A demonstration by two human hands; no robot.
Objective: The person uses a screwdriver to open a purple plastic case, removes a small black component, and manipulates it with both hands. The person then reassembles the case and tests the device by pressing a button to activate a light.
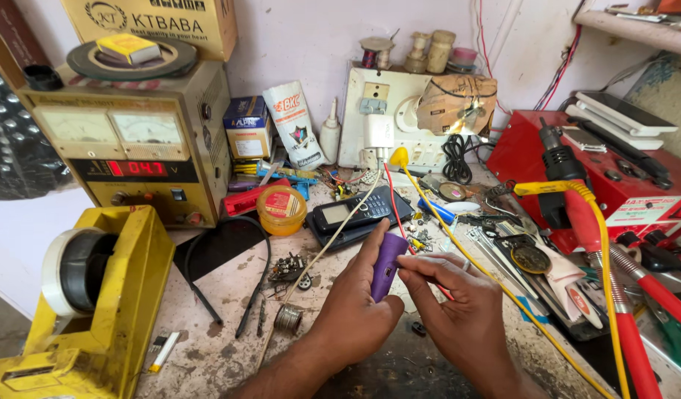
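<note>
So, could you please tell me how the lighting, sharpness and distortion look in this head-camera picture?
Head view: even, soft light with faint shadows; the left hand, right hand and purple tube between them are sharp; the wide lens bows the edges, so the yellow tape dispenser looks stretched; the power supply's red display glows without glare.

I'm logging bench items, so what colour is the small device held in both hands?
Purple; the small device shows best in the head view, between the left hand and right hand.

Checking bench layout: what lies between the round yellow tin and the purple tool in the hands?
In the head view, a dark keypad phone lies between the yellow tin and the purple tool, with a pale wire crossing it.
</note>
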